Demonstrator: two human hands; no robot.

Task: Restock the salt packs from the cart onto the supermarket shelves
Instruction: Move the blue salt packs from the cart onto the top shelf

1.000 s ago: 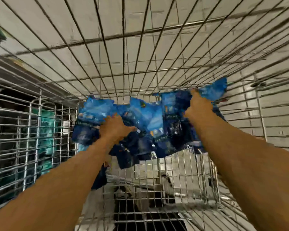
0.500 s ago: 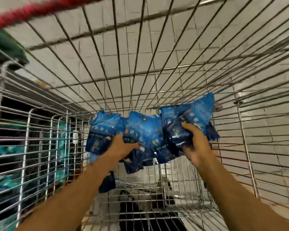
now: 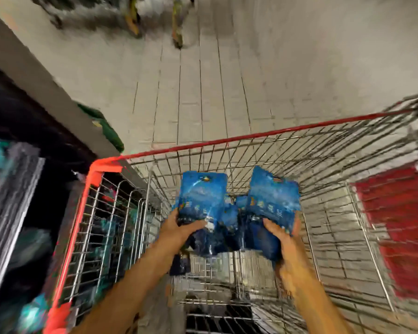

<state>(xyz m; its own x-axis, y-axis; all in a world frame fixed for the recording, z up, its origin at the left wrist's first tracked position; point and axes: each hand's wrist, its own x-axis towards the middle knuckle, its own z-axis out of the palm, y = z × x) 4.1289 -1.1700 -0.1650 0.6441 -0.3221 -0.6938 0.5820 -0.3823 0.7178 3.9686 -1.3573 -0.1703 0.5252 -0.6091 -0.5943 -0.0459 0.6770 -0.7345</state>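
Observation:
Both hands hold blue salt packs above the wire cart (image 3: pixel 251 162). My left hand (image 3: pixel 179 229) grips the lower part of one upright blue pack (image 3: pixel 202 196), thumb across its front. My right hand (image 3: pixel 284 239) grips another blue pack (image 3: pixel 274 198) that tilts to the right. More dark blue packs (image 3: pixel 229 235) hang bunched between and under the two hands. A further blue pack (image 3: pixel 179 265) shows lower in the cart under my left wrist. The picture is blurred by motion.
The cart has a red rim (image 3: pixel 227 141) and a red panel (image 3: pixel 405 227) on its right side. A dark shelf unit (image 3: pixel 17 189) with teal packs stands to the left. Pale tiled floor (image 3: pixel 227 80) lies ahead, with a green thing (image 3: pixel 101 124) by the shelf base.
My hands have lifted the bunch of blue packs up from the cart's bottom to rim height. The view has swung up, so the floor ahead and the red rim now show.

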